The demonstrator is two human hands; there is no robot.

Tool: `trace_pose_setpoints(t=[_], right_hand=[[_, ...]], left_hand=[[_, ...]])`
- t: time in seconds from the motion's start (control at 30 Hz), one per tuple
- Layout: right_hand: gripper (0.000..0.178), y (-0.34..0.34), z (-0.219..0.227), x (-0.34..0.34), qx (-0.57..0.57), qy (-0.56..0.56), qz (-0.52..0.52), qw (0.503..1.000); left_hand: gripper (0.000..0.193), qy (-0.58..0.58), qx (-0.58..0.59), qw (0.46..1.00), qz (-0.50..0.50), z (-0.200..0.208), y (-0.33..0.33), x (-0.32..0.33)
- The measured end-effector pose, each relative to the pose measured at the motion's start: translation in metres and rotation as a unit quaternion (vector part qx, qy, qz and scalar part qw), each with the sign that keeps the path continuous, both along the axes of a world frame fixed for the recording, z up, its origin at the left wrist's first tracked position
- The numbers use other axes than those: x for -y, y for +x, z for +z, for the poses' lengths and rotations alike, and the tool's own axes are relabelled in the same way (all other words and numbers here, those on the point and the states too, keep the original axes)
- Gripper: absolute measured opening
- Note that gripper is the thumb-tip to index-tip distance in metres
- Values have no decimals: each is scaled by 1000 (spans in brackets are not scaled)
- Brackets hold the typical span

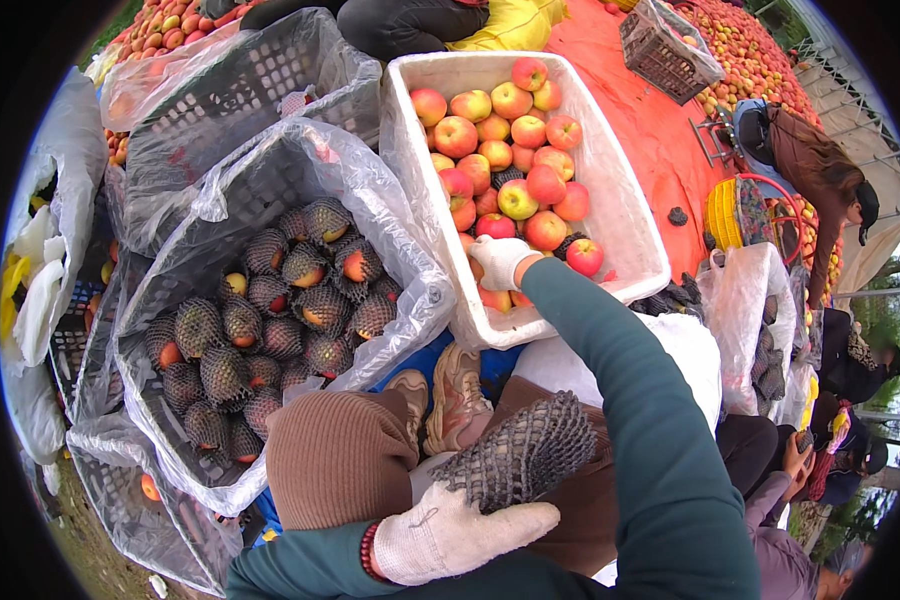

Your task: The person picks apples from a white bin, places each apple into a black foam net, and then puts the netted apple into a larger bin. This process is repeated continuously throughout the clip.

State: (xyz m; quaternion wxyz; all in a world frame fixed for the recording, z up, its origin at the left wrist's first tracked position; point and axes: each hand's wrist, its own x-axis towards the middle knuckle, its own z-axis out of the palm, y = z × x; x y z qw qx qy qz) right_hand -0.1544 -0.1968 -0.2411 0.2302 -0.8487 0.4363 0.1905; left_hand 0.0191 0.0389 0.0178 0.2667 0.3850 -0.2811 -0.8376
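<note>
Red-yellow apples (325,310) already netted in the plastic-lined grey crate (270,190), 9 o'clock; plenty left bare, white plastic tub (622,208), 1 o'clock; white-gloved right hand (500,260) there, grip unclear; left hand's (440,540) thumb spread, fingers hidden by black mesh netting (520,455)

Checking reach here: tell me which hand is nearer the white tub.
Right: the right hand is inside the white tub; the left hand is outside, near the lap.

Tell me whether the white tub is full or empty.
Neither; it's partly full. The white tub has apples across its left and middle, while bare white surface shows along its right side.
</note>
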Motion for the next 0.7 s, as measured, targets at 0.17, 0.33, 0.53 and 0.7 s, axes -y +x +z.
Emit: trace_pose_setpoints(t=[0.17, 0.33, 0.53, 0.7], right_hand=[[48, -46, 34, 20, 376, 148, -372, 836], [42, -50, 175, -39, 587, 352, -381, 621], [53, -19, 286, -175, 470, 249, -281, 799], [47, -12, 290, -235, 587, 268, -377, 664]], left_hand=[[49, -99, 23, 990, 95, -14, 4, -9], [51, -136, 128, 958, 218, 5, 7, -4], [83, -582, 326, 718, 199, -14, -12, -8], [77, -615, 246, 714, 227, -5, -14, -30]])
